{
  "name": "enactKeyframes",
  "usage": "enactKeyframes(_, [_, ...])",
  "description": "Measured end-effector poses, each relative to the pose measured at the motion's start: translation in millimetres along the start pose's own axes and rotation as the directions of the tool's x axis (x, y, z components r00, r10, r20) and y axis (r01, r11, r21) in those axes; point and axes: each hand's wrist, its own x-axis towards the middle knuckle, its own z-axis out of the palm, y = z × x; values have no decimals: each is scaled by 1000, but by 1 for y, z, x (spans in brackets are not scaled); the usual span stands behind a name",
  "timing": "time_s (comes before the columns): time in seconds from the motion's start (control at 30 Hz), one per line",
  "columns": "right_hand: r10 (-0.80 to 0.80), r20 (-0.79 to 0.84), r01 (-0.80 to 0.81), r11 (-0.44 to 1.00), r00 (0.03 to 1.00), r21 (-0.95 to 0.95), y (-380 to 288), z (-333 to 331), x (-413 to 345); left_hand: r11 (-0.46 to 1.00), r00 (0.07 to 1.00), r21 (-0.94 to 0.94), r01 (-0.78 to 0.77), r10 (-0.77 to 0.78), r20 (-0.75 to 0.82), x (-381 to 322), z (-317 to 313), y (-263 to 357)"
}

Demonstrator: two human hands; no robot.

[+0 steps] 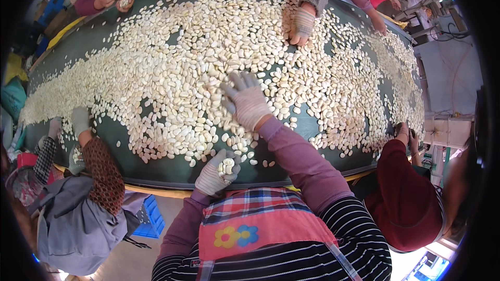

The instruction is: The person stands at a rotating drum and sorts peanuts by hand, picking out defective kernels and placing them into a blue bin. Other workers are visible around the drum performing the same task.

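Many large white beans [187,66] lie spread over a dark green conveyor belt [113,164]. My left hand [218,172], in a striped glove with grey fingers, is curled palm up around several beans near the belt's front edge. My right hand [247,99], in a similar glove, reaches to the middle of the belt. It lies palm down on the beans with its fingers spread. Whether any bean is under its palm is hidden.
A co-worker's gloved hand [302,26] touches the beans across the belt. Other people work along both sides, with hands at the left [80,121] and right [402,130]. A yellow rail [168,192] runs along the near edge. A blue crate [150,218] stands below it.
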Motion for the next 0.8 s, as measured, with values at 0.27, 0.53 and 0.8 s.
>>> enactKeyframes(0.27, [21, 95, -30, 995, 995, 92, 0, -24, -75, 1000, 997, 27, -15, 17, -78, -17, 1, 19])
enactKeyframes(0.53, [424, -291, -460, 885, 858, -68, 82, -37, -91, 996, 994, 89, 24, -14, -111, -29, 1, 36])
enactKeyframes(0.8, [491, 234, -487, 870, 839, -80, 75, -17, 36, 999, 998, 23, 36, -35, -48, -39, -14, 53])
